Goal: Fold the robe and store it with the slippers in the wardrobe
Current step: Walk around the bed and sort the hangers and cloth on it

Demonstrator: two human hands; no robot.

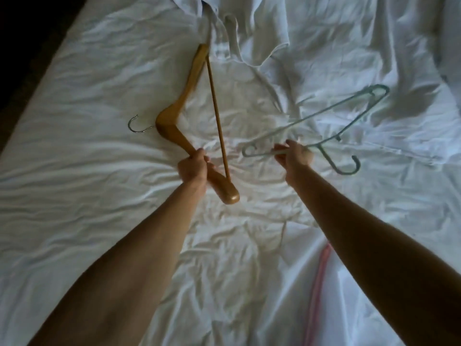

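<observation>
- Both bare arms reach out over a bed [74, 186] covered in a rumpled white sheet.
- The left hand [192, 168] has its fingers [199, 154] curled round the near arm of a wooden hanger [174, 113], close to that arm's rounded end.
- The wooden hanger's metal hook [136, 124] points to the left, and its straight bar runs away up the bed toward the far end.
- The right hand [295, 156] grips a pale plastic hanger [324, 116] by one thin arm, fingers wrapped tight round it.
- The plastic hanger's hook [348, 166] curls just to the right of that hand; its far end points up and right.
- The two hangers are apart, not touching.
- White cloth, likely the robe [249, 36], lies bunched at the far end of the bed, beyond the wooden hanger's tip.
- A pink strip [321, 280] lies on the sheet near the right forearm.
</observation>
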